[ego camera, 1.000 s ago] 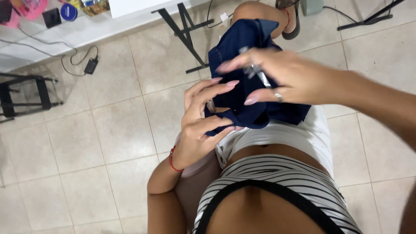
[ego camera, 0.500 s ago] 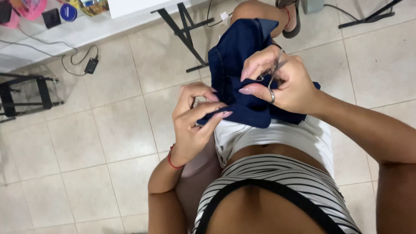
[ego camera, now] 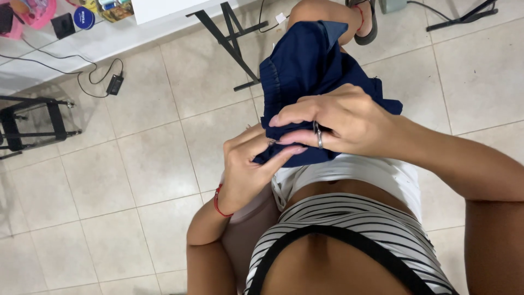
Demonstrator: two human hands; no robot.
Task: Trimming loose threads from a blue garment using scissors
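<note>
Fingers of both hands pinch one edge of the dark blue garment [ego camera: 311, 71] on the lap.
Left hand [ego camera: 248, 169] grips from below-left, right hand [ego camera: 333, 123] from above; cloth stretches away toward the knee, over the tiled floor [ego camera: 136, 164].

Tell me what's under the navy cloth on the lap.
Under the navy cloth a raised knee and white shorts show at its edges. The left hand pinches its lower edge; the right hand covers the spot being worked.
</note>
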